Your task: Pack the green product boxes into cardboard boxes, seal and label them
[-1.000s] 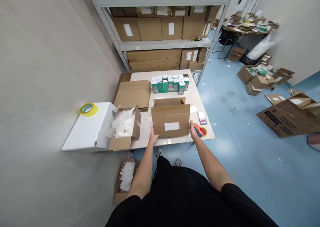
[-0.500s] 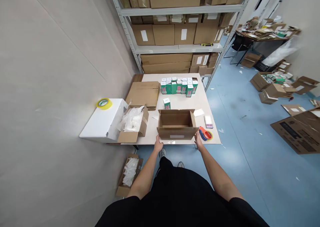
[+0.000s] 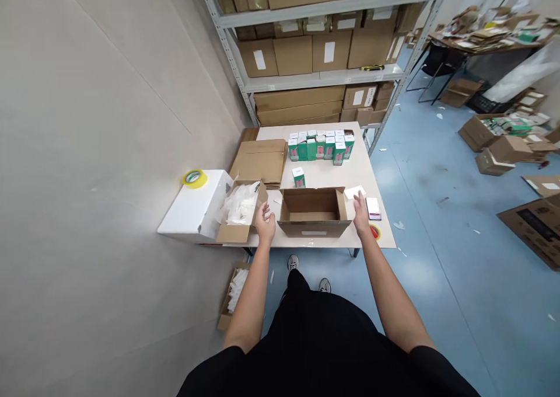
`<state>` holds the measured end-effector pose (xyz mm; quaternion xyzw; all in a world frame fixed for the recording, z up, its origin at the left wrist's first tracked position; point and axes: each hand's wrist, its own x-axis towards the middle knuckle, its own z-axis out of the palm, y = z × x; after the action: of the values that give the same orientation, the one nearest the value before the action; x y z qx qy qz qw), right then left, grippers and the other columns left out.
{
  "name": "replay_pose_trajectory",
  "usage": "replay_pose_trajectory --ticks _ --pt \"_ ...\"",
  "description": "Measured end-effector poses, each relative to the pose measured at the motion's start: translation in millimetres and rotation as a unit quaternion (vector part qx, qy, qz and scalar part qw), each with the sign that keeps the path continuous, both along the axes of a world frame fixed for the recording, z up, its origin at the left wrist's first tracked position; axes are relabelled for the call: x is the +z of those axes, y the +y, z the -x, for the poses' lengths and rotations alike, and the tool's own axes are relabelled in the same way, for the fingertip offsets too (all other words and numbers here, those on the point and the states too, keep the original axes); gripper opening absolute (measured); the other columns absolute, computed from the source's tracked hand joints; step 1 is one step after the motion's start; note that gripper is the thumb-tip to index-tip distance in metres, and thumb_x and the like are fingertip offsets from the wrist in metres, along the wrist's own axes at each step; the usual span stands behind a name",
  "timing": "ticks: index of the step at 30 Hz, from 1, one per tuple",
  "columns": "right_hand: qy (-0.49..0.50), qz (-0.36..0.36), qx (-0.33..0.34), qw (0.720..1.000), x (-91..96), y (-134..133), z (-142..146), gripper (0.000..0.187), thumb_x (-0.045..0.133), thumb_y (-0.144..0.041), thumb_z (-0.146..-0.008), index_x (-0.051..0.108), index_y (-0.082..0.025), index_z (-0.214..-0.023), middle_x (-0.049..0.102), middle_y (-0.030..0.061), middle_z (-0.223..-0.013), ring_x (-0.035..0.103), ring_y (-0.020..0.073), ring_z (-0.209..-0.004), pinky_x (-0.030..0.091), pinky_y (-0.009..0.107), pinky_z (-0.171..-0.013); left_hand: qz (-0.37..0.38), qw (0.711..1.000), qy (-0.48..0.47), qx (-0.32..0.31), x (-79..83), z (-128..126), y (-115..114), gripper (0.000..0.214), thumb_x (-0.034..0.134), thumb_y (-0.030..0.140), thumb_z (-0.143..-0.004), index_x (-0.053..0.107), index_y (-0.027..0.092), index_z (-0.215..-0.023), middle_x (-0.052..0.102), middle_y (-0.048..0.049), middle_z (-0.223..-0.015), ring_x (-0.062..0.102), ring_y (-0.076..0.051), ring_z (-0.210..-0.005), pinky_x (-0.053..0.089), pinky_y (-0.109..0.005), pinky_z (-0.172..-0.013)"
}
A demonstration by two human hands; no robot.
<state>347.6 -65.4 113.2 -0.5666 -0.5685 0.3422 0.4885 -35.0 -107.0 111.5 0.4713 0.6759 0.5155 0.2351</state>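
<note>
Corrugated cardboard forms the open carton [image 3: 312,229], which stands upright at the near edge of the tabletop [image 3: 326,176], flaps folded outward, interior empty.

1. Left hand [image 3: 265,222]: just beside the carton's left flap, fingers loosely curled, holding nothing.
2. Right hand [image 3: 361,216]: just beside the right flap, fingers spread, holding nothing. Contact with the flap cannot be confirmed.
3. Judged step: carton erected and set down, ready for filling.
4. Filling it calls for a reach past the far wall to the single green box [image 3: 298,177], with the row of green boxes [image 3: 319,146] farther back.
5. The tape dispenser [image 3: 374,231] lies near the right hand.
</note>
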Motion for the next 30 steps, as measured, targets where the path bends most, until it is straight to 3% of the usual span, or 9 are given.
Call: replay_pose_trajectory --ticks 4,6,8,12,15,17,20,26,30 --pt "-0.071 -0.085 0.117 0.987 35.1 11 48 0.048 0.054 -0.047 -0.103 0.065 -0.030 -0.146 0.060 0.0068 -0.155 0.045 0.0278 -0.152 0.029 0.052 -0.131 0.021 0.968 0.067 -0.242 45.7 -27 31 0.038 0.051 0.035 -0.100 0.073 0.021 -0.129 0.077 -0.0101 -0.117 0.072 -0.024 -0.112 0.057 -0.041 -0.103" --pt "-0.103 -0.063 0.190 0.974 36.4 14 69 0.045 0.047 -0.034 -0.105 0.066 -0.028 -0.145 0.064 0.0077 -0.149 0.051 0.0264 -0.148 0.037 0.052 -0.127 0.077 0.934 0.138 -0.319 53.3 -37 42 0.038 0.049 0.032 -0.100 0.076 0.021 -0.124 0.078 -0.0102 -0.119 0.072 -0.026 -0.113 0.055 -0.044 -0.107" --pt "-0.168 -0.034 0.219 0.961 29.9 14 75 0.045 0.047 -0.025 -0.103 0.068 -0.025 -0.143 0.068 0.0102 -0.144 0.053 0.0275 -0.146 0.034 0.056 -0.128 0.124 0.903 0.217 -0.350 52.6 -36 46 0.039 0.051 0.030 -0.097 0.077 0.020 -0.124 0.077 -0.0113 -0.126 0.069 -0.028 -0.121 0.049 -0.047 -0.114" --pt "-0.309 0.015 0.176 0.935 13.0 7 46 0.045 0.062 -0.025 -0.095 0.071 -0.018 -0.139 0.063 0.0157 -0.150 0.030 0.0351 -0.161 0.027 0.059 -0.130 0.209 0.873 0.302 -0.320 37.1 -12 39 0.054 0.064 0.048 -0.091 0.071 0.024 -0.139 0.065 -0.0104 -0.149 0.045 -0.037 -0.151 0.030 -0.054 -0.128" --pt "-0.366 0.089 0.158 0.913 5.3 1 21 0.082 0.087 -0.041 -0.077 0.060 -0.021 -0.151 0.040 0.0161 -0.170 0.009 0.0418 -0.165 0.016 0.060 -0.131 0.285 0.848 0.318 -0.314 20.0 2 30 0.090 0.083 0.068 -0.069 0.064 0.030 -0.148 0.046 -0.0119 -0.167 0.020 -0.045 -0.162 0.014 -0.063 -0.130" --pt "-0.373 0.134 0.166 0.903 0.0 -3 13 0.108 0.096 -0.052 -0.061 0.053 -0.024 -0.157 0.027 0.0157 -0.175 0.000 0.0441 -0.165 0.004 0.061 -0.131 0.295 0.843 0.324 -0.313 8.0 4 26 0.110 0.093 0.066 -0.052 0.060 0.030 -0.151 0.036 -0.0149 -0.172 0.010 -0.047 -0.163 0.004 -0.065 -0.129" --pt "-0.380 0.182 0.170 0.891 -11.9 -6 7 0.127 0.096 -0.067 -0.053 0.044 -0.028 -0.162 0.017 0.0154 -0.178 -0.009 0.0443 -0.164 -0.006 0.063 -0.129 0.279 0.855 0.319 -0.300 -9.5 2 20 0.120 0.099 0.060 -0.041 0.059 0.030 -0.151 0.027 -0.0159 -0.175 0.001 -0.047 -0.164 -0.002 -0.067 -0.128" --pt "-0.367 0.211 0.154 0.893 -43.3 -10 0 0.142 0.090 -0.077 -0.052 0.025 -0.031 -0.170 -0.001 0.0148 -0.180 -0.009 0.0468 -0.163 0.003 0.071 -0.126 0.238 0.900 0.236 -0.279 -35.5 -11 7 0.120 0.103 0.060 -0.032 0.066 0.027 -0.142 0.016 -0.0130 -0.179 0.000 -0.050 -0.163 0.012 -0.063 -0.130" --pt "-0.324 0.152 0.123 0.926 -60.8 -15 5 0.132 0.087 -0.072 -0.061 0.025 -0.029 -0.169 0.000 0.0148 -0.180 0.008 0.0399 -0.165 0.025 0.056 -0.128 0.180 0.923 0.236 -0.246 -51.5 -29 1 0.106 0.104 0.048 -0.045 0.066 0.025 -0.141 0.025 -0.0128 -0.175 0.015 -0.045 -0.162 0.027 -0.056 -0.129"
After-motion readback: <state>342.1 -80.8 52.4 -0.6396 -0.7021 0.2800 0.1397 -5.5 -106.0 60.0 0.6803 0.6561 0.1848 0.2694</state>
